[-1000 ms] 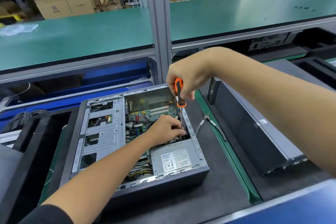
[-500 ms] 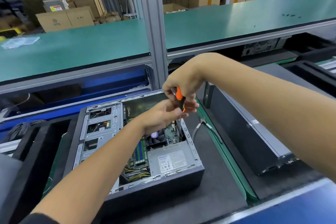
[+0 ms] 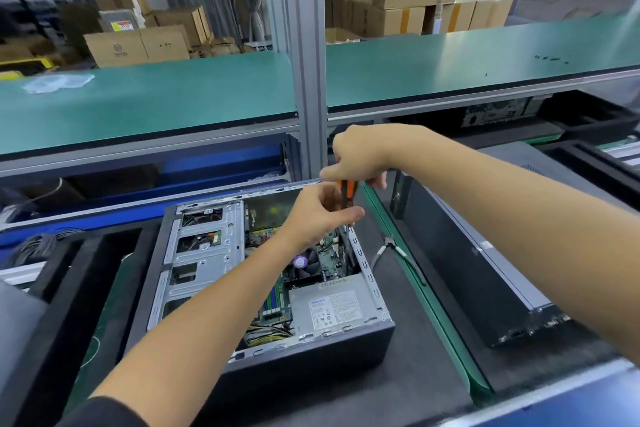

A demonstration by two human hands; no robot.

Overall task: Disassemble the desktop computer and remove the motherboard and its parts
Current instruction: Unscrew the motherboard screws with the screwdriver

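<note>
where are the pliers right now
In the head view, the pliers lie on the dark mat right of the open computer case, beside the green strip.

The computer case (image 3: 304,362) is clad in matt black panels, while its drive cage (image 3: 204,253) is formed of bare, dull-silver stamped metal. The power supply (image 3: 337,310) is housed in grey sheet metal and bears a paper label. The screwdriver (image 3: 347,191) is fitted with a glossy orange and black plastic handle. The upper shelf (image 3: 145,104) is covered with a smooth matt green mat. Brown cardboard boxes (image 3: 136,45) are stacked behind.
</note>
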